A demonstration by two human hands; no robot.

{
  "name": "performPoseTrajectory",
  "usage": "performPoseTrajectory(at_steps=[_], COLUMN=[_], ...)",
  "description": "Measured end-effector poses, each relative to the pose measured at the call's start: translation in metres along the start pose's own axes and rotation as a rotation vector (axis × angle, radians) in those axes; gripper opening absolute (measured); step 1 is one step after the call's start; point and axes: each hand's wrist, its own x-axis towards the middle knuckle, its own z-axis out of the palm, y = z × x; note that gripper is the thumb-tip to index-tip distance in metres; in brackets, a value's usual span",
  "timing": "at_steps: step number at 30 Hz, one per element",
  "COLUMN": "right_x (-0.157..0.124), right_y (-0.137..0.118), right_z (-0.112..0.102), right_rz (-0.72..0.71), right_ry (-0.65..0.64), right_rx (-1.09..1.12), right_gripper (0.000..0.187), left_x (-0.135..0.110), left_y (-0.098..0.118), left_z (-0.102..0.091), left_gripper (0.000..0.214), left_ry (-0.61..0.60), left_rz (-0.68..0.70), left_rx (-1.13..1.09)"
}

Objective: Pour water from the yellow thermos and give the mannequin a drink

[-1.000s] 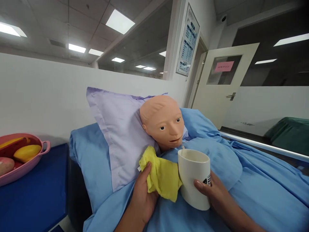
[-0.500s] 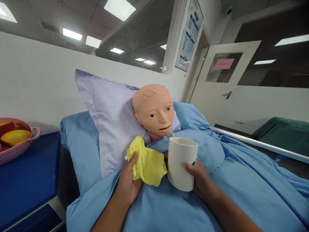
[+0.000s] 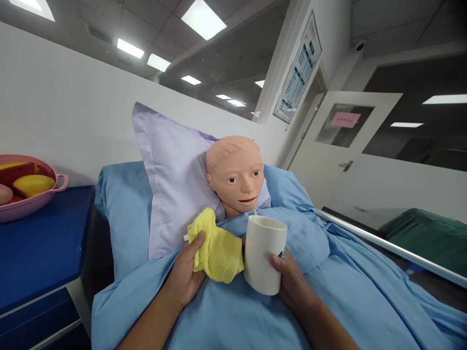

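Observation:
A training manikin (image 3: 235,175) lies in a bed under a blue blanket (image 3: 350,291), its head on a lilac pillow (image 3: 171,180). My left hand (image 3: 186,279) grips a folded yellow cloth (image 3: 217,248) just below the manikin's chin. My right hand (image 3: 292,284) holds a white mug (image 3: 263,253) upright beside the cloth, its rim a little below the manikin's mouth. A thin straw tip shows at the mug's far rim.
A blue bedside cabinet (image 3: 40,243) stands at the left with a pink bowl (image 3: 32,201) of fruit on it. A metal bed rail (image 3: 386,245) runs along the far right. A white partition wall is behind the bed, and a door (image 3: 335,141) is at the back.
Both hands, with cloth and mug, have stayed close under the manikin's chin. The view has shifted and tilted, so the bed and cabinet sit differently in frame.

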Motion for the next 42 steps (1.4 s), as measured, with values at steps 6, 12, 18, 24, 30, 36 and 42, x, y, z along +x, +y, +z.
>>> performPoseTrajectory(at_steps=[6,12,18,24,30,36,42], right_x=[0.009,0.0,-0.006,-0.008,-0.008,-0.007,-0.008], right_y=[-0.01,-0.005,0.0,-0.001,0.002,0.002,0.001], right_z=[-0.007,-0.003,0.003,0.008,0.005,0.001,0.006], right_rz=[0.122,0.055,-0.031,-0.027,-0.018,-0.013,-0.016], right_ry=[-0.008,-0.039,-0.015,0.051,0.049,-0.01,-0.001], right_rx=[0.06,0.091,0.061,0.089,0.031,0.069,0.043], right_gripper=[0.057,0.056,0.064,0.061,0.068,0.061,0.063], left_x=[0.001,-0.001,-0.005,-0.004,-0.003,-0.002,-0.003], left_y=[-0.002,-0.003,-0.001,-0.002,-0.003,-0.003,-0.002], left_z=[-0.002,-0.002,-0.002,-0.003,-0.005,-0.005,-0.006], left_gripper=[0.043,0.044,0.045,0.045,0.045,0.046,0.045], left_ry=[-0.003,-0.006,0.002,-0.016,-0.002,-0.033,-0.032], left_rz=[0.011,0.015,0.007,0.025,0.035,0.04,0.04], left_rx=[-0.009,0.015,0.039,0.038,0.051,0.037,0.043])
